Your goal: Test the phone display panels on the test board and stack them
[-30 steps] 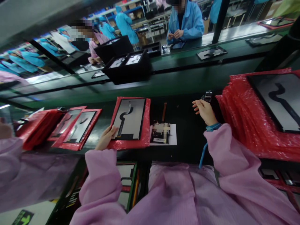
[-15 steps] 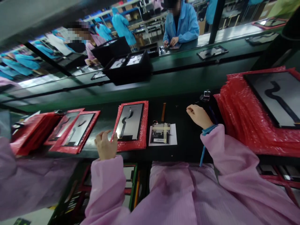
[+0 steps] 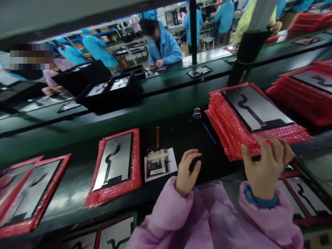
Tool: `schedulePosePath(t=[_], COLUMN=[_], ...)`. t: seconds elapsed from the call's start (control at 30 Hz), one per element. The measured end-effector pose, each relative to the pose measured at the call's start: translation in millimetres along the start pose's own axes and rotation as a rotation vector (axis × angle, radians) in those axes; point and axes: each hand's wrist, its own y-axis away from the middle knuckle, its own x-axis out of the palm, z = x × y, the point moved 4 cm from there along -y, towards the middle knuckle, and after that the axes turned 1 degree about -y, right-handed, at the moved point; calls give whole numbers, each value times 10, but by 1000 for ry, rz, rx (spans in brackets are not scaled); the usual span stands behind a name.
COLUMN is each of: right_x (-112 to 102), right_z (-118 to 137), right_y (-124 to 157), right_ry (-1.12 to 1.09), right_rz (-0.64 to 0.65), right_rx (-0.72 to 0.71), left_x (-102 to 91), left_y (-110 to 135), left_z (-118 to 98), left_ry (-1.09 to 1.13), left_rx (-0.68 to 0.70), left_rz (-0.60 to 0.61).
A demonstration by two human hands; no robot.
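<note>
LCD panel [image 3: 259,107] on top of the stack of red bubble-wrap pouches [image 3: 220,128], grey back up, its dark flex cable curving across it, and here's the right hand [image 3: 264,166] at the stack's near edge! Fingers spread wide and bent, thumb well apart; the tips are right by the top pouch, though whether they touch it, one cannot tell. A blue band [image 3: 260,199] circles that wrist. The left hand [image 3: 188,171] is over the near side of the bench [image 3: 75,169], thumb and fingers curved into a loose, open C, gripping nothing. Lower down at the right, more panels [image 3: 302,193] sit in red-edged compartments.

Just beside the left hand, a taped circuit board [image 3: 157,164] lies on a white sheet [image 3: 173,162]. Left of that, a second LCD panel [image 3: 114,159] rests on red pouches of its own. Beyond the board comes a narrow orange-brown strip [image 3: 158,137]; toward the big stack, a blue pen [image 3: 209,132] lies aslant, a small metallic object [image 3: 197,113] behind it. Another stack [image 3: 298,100] rises at far right. Across the line, a black box [image 3: 111,97] holds panels, and a co-worker in blue [image 3: 164,46] bends over handwork.
</note>
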Motion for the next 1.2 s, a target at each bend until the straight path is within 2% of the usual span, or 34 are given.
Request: schedulePosePath(t=[0.07, 0.13, 0.23, 0.37, 0.5, 0.7, 0.8, 0.93, 1.0, 1.1, 1.2], right_x=[61, 103, 113, 127, 165, 145, 111, -17, -134, -231, -91], right_z=[-132, -191, -195, -151, 1, 229, 336, 467, 450, 295, 104], right_y=[-54, -102, -156, -151, -85, 21, 119, 309, 373, 447, 572], right_ry=[-36, -95, -224, -366, -426, -458, -407, -359, -345, -251, -251], right_rz=[60, 59, -3, -69, -56, 74, 157, 274, 237, 191, 365], right_rx=[26, 53, 115, 165, -63, -354, -439, -526, -455, -201, 48], left_x=[320, 591, 888, 1067, 1097, 996, 879, 614, 446, 163, -48], left_y=[-194, -391, -664, -927, -1080, -1124, -1034, -806, -616, -254, 92], left_z=[-173, -310, -408, -451, -501, -491, -466, -375, -265, -32, 167], left_ry=[206, 420, 739, 977, 1009, 923, 921, 818, 816, 806, 772], left_rx=[-12, -76, -275, -548, -644, -615, -644, -614, -652, -791, -904], left_rz=[101, 174, 233, 293, 341, 273, 240, 146, 93, -43, -168])
